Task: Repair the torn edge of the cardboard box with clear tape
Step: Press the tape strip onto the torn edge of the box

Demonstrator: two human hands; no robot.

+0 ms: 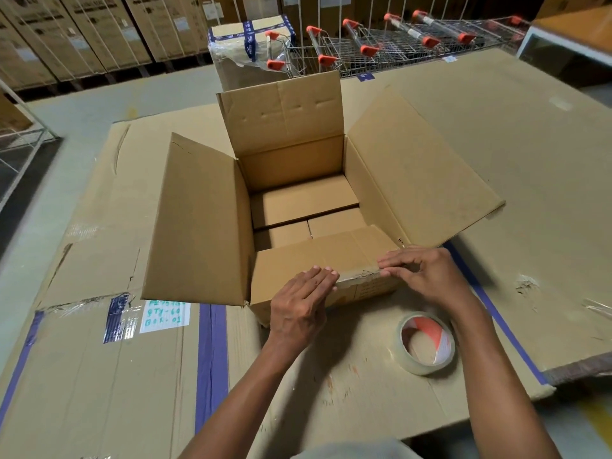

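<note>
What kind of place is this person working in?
Most likely a warehouse or store stockroom. Tall cartons stand in rows along the back, shopping trolleys are nested behind the work surface, and an open cardboard box is being taped beside a tape roll.

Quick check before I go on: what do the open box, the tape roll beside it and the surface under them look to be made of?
Open box: brown corrugated cardboard, matte, judging by the creased flaps and frayed near edge.
Tape roll: clear glossy plastic film, probably; its core is printed red and white, likely card.
Work surface: flattened cardboard sheets, matte, with blue tape strips and scuffs.
</note>
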